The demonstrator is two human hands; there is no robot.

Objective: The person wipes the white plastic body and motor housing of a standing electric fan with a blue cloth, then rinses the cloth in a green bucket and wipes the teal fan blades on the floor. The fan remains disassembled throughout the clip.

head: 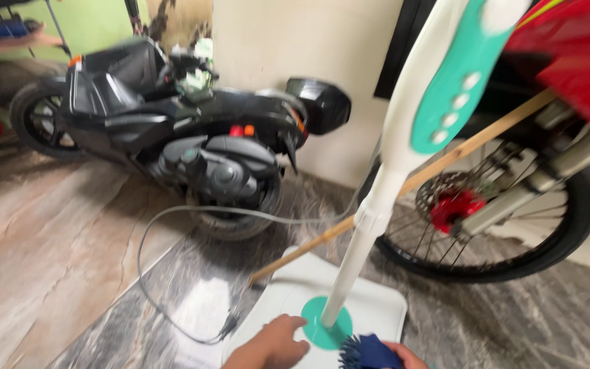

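Hands low at the frame's bottom edge, over a white base plate [377, 307] lying on the marble floor [172, 301]. Left hand [271, 347] open, fingers spread flat and touching the teal collar [324, 328] where the white pole [367, 232] meets the plate. Right hand [404, 355] mostly cut off; appears closed round a dark blue bristly head [367, 353], but the grip itself is too hidden to tell for certain. Pole rises at a slant to a white and teal handle [448, 82] with round buttons. Grey power cord [165, 273] loops loose over the floor to a plug near the plate. Wooden stick [404, 184] leans past the pole. Red motorcycle's front wheel [493, 212] just behind; black scooter [172, 137] well apart, by the wall.

Risk, as judged: slanted pole has only a flat palm at its foot, so it could tip against the spokes; loose cord could snag a foot
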